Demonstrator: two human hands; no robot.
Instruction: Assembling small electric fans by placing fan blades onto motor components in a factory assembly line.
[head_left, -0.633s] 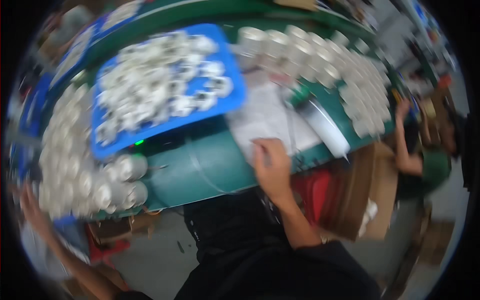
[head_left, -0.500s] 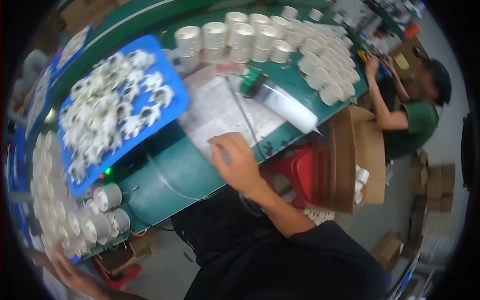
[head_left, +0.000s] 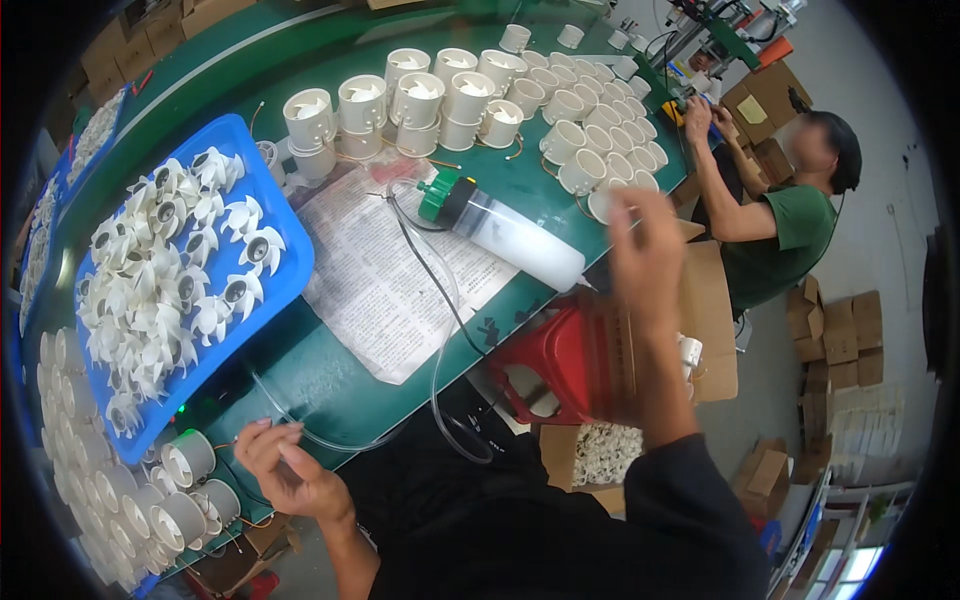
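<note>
Cups first: where are they, and what are the hands doing?

White ones, standing in a crowd on the green table, the closest just beside the right hand in this view. That hand is a blur by the table's front edge, so I can't tell if its fingers are wide, narrow or holding something. Left hand is at the near edge by the clear hose, fingers loosely curled with room between them and nothing in there that I can see.

Got any tips for handling them from there?

I'd go slow on the right: come in from above, take one cup by its outer wall, don't catch the thin wires. The green-capped tube has its tip pointing towards that forearm, so lift over it, don't sweep sideways.

And the left?

Keep it off the hose. A snag could tug the tube, I reckon, though I can't follow the whole run.
</note>
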